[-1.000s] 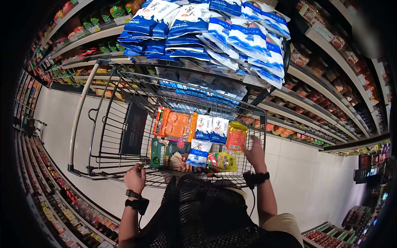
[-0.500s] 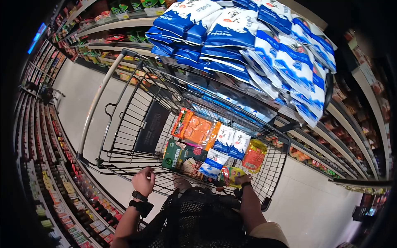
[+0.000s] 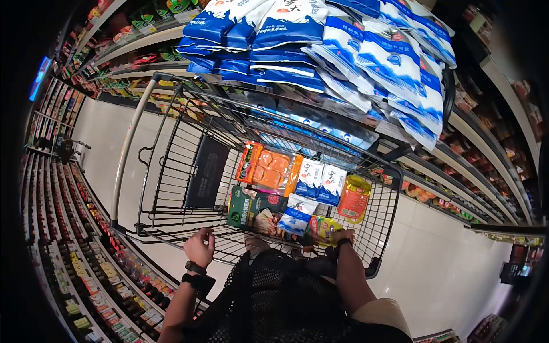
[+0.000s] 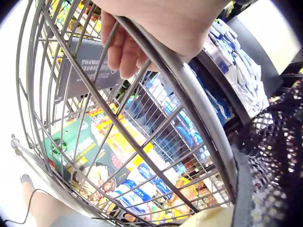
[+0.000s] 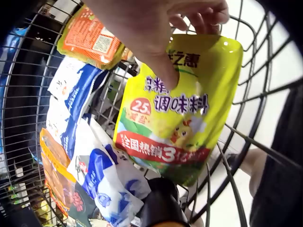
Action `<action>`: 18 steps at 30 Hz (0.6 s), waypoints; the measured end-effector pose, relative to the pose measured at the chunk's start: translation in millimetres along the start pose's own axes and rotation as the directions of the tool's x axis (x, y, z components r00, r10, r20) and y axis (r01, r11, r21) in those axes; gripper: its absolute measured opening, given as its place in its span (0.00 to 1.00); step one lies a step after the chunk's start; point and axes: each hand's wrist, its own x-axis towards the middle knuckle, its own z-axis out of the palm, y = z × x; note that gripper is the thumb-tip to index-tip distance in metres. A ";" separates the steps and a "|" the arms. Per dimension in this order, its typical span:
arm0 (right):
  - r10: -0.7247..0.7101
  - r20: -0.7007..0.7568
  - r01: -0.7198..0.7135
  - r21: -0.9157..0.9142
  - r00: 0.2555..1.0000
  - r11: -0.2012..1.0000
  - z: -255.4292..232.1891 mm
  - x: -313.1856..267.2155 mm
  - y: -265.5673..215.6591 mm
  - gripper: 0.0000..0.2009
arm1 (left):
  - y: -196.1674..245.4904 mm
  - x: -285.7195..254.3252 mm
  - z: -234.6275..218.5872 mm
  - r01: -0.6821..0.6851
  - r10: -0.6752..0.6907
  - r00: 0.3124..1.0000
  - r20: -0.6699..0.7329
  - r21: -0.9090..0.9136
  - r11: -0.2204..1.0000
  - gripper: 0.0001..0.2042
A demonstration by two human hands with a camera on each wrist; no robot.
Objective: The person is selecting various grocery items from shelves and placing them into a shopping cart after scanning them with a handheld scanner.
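My right hand [image 5: 156,40] pinches the top of a yellow seasoning pouch [image 5: 189,113], thumb on its printed front, fingers behind. In the head view that pouch [image 3: 322,230] is in the near side of the shopping cart [image 3: 389,228], by a blue-and-white salt bag [image 3: 298,214]. My left hand [image 3: 199,247] rests on the cart's near rail [image 4: 199,104], its fingers hanging loosely curled inside the wire and holding nothing. Two more salt bags [image 3: 321,182], an orange-red packet [image 3: 353,197], a packet of orange discs [image 3: 271,168] and a dark green packet [image 3: 257,211] lie in the basket.
A large pile of blue-and-white salt bags [image 3: 320,51] stands just beyond the cart. Stocked shelves [image 3: 74,251] line both sides of the aisle. A dark panel [image 3: 207,171] hangs at the handle end of the cart, below the pale handle bar [image 3: 134,146].
My right hand has come down from over the cart's right end, where it was empty, to the yellow seasoning pouch and now grips it. The left hand stays at the rail. The head view has shifted.
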 end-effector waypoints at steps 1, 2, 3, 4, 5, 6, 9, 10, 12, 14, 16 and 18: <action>-0.180 0.237 0.186 -0.003 0.955 0.983 21.9 41.5 3.6 0.38 | -1.8 -0.7 1.0 -0.005 0.005 1.000 -0.016 0.008 1.000 0.04; -0.338 0.457 0.361 0.039 0.823 0.932 32.0 64.8 5.4 0.35 | -1.3 2.2 3.2 0.000 0.000 1.000 -0.023 -0.012 1.000 0.04; -0.409 0.296 0.433 -0.016 0.863 0.901 18.3 44.6 -2.6 0.24 | -3.7 6.5 3.2 0.000 0.000 1.000 -0.023 -0.012 1.000 0.04; -0.436 0.405 0.492 -0.039 0.804 0.870 0.7 44.1 -8.6 0.23 | -6.4 3.0 6.9 -0.002 0.002 0.999 -0.040 -0.020 1.000 0.04; -0.449 0.510 0.549 -0.055 0.733 0.834 -12.7 44.6 -8.3 0.23 | -6.9 -4.1 7.2 -0.005 0.003 0.998 -0.056 -0.028 1.000 0.04; -0.563 0.498 0.565 0.165 0.659 0.808 -20.1 38.8 -5.9 0.22 | -9.4 -7.9 3.1 -0.009 0.006 0.997 -0.077 -0.044 0.999 0.04; -0.626 0.471 0.517 0.353 0.621 0.779 -74.8 3.3 -16.3 0.19 | -9.4 -5.0 3.3 0.029 -0.032 0.996 -0.086 -0.042 0.999 0.05; -0.670 0.450 0.554 0.377 0.590 0.742 -91.2 -9.1 -16.6 0.20 | -11.1 -1.8 5.7 -0.001 -0.003 0.995 -0.103 -0.036 0.999 0.06; -0.671 0.432 0.688 0.147 0.602 0.711 -120.5 -23.8 -22.9 0.23 | -12.9 0.3 8.7 -0.001 -0.002 0.996 -0.086 -0.037 0.999 0.05; -0.811 0.259 0.831 0.054 0.524 0.554 -140.4 -36.6 -9.8 0.22 | -14.4 2.7 10.0 0.023 -0.023 0.999 -0.042 -0.005 1.000 0.05; -0.861 0.116 0.868 -0.093 0.495 0.487 -156.6 -43.6 4.7 0.19 | -14.5 7.0 12.9 -0.014 0.014 1.000 -0.020 -0.007 1.000 0.05; -0.873 -0.104 0.836 -0.254 0.477 0.487 -176.6 -63.3 30.5 0.16 | -6.8 13.0 14.5 -0.066 0.065 0.998 0.017 0.012 0.998 0.05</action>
